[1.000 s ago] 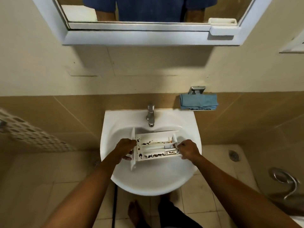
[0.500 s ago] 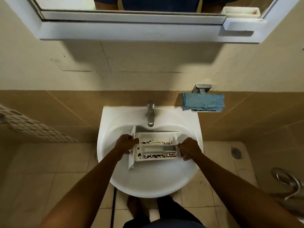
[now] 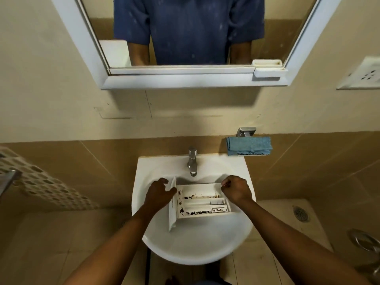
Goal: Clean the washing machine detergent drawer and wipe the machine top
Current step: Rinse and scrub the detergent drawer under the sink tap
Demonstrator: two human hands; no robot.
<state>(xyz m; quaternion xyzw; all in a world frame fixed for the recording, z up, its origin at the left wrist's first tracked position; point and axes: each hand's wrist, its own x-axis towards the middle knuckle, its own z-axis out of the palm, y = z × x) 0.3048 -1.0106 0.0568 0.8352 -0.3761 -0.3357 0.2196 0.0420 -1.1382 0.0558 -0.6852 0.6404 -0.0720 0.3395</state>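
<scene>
The white detergent drawer, streaked with dark grime in its compartments, lies across the basin of the white sink, just below the tap. Its front panel points left. My left hand is at that panel, thumb against it and fingers partly raised. My right hand is curled over the drawer's far right corner. How firmly each hand grips is hard to see.
A folded blue cloth sits on a wall holder right of the tap. A white-framed mirror hangs above. A perforated white panel is at left, a floor drain and a metal fitting at right.
The camera has tilted up, showing more of the mirror. My right hand has shifted from the drawer's near right corner to its far right corner. The drawer stays in the basin.
</scene>
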